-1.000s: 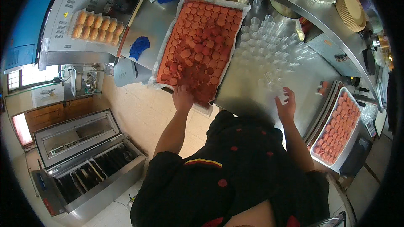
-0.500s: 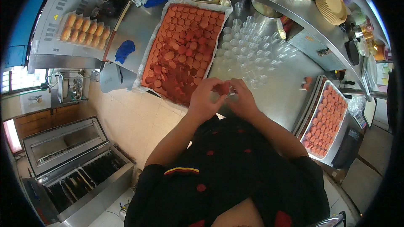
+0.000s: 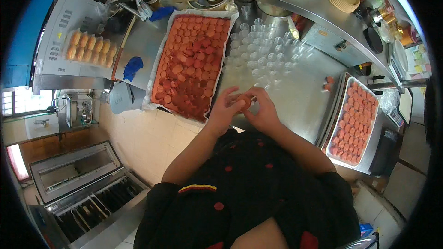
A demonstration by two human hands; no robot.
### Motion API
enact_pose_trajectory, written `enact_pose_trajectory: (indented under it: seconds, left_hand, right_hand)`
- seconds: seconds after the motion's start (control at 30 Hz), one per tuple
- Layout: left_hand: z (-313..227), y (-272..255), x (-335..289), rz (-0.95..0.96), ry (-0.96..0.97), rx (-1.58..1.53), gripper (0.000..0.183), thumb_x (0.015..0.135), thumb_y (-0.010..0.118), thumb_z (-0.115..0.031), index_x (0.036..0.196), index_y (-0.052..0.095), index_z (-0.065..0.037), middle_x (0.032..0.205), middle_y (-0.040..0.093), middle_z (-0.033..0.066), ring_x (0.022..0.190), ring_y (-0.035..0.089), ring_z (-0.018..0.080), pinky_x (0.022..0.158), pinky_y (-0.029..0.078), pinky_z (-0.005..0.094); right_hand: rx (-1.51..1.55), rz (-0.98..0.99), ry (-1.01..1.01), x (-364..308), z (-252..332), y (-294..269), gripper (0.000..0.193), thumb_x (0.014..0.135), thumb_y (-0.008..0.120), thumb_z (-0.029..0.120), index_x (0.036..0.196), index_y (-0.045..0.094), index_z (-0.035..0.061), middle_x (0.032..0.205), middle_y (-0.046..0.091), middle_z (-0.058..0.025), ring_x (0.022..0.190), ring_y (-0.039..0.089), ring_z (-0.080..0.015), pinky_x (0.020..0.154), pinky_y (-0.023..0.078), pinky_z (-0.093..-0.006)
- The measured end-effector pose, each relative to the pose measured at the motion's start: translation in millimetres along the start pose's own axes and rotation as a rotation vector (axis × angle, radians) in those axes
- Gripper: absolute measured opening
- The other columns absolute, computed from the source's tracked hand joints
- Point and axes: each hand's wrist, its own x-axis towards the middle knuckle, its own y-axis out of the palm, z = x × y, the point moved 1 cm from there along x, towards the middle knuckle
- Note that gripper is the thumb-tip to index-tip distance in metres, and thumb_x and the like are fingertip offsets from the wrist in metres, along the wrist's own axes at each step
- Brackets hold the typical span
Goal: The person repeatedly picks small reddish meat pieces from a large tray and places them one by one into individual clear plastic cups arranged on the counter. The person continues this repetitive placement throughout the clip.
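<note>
Left hand (image 3: 222, 111) has been lifted off the red cake sheet (image 3: 196, 55) since one second ago and brought to the right hand (image 3: 264, 109). Red round (image 3: 245, 103) gripped between both; whether a cup is held too cannot be told. Toward 10–11 o'clock, many rounds left on the sheet. At 1 o'clock, clear cups (image 3: 264, 59), seemingly unfilled, clustered on the table (image 3: 295, 103). At 3–4 o'clock, tray (image 3: 340, 160) already crowded with reddish pieces (image 3: 354, 122).
</note>
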Motion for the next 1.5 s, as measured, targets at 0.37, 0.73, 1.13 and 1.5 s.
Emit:
enact_pose_trajectory:
  seconds: [0.37, 0.73, 1.13, 1.5]
  left_hand:
    - [11, 20, 20, 0.06, -0.225, -0.116, 0.041, 0.095, 0.072, -0.007, 0.133, 0.055, -0.002, 0.119, 0.068, 0.0131, 0.105, 0.07, 0.0246, 0.089, 0.059, 0.0371]
    - [32, 28, 23, -0.097, -0.148, -0.127, 0.032, 0.099, 0.066, -0.007, 0.128, 0.054, -0.001, 0.107, 0.068, 0.01, 0.091, 0.068, 0.0204, 0.081, 0.058, 0.0348]
    - [43, 41, 24, -0.175, -0.028, -0.124, 0.021, 0.103, 0.065, -0.011, 0.119, 0.063, 0.002, 0.097, 0.066, 0.0067, 0.086, 0.062, 0.0151, 0.078, 0.051, 0.0289]
    - [55, 40, 42, -0.179, -0.003, -0.066, 0.036, 0.101, 0.062, -0.005, 0.135, 0.05, 0.001, 0.109, 0.067, 0.0106, 0.097, 0.066, 0.0174, 0.086, 0.054, 0.0293]
  right_hand:
    - [-0.066, -0.057, -0.106, -9, -15, -1, 0.059, 0.074, 0.083, 0.005, 0.128, 0.06, 0.0093, 0.126, 0.061, -0.0172, 0.122, 0.057, -0.0408, 0.102, 0.051, -0.0465]
    - [-0.101, 0.023, -0.202, -4, -12, -10, 0.063, 0.076, 0.078, 0.0, 0.136, 0.06, 0.0105, 0.126, 0.065, -0.0163, 0.114, 0.059, -0.0386, 0.096, 0.055, -0.0443]
    - [-0.17, -0.039, -0.203, -5, -29, -7, 0.061, 0.074, 0.079, 0.003, 0.131, 0.059, 0.0084, 0.129, 0.062, -0.0172, 0.117, 0.057, -0.0405, 0.101, 0.05, -0.047]
    - [-0.078, -0.01, -0.13, -6, -28, -11, 0.062, 0.076, 0.077, 0.005, 0.135, 0.057, 0.0102, 0.133, 0.06, -0.0188, 0.122, 0.056, -0.0418, 0.106, 0.046, -0.0475]
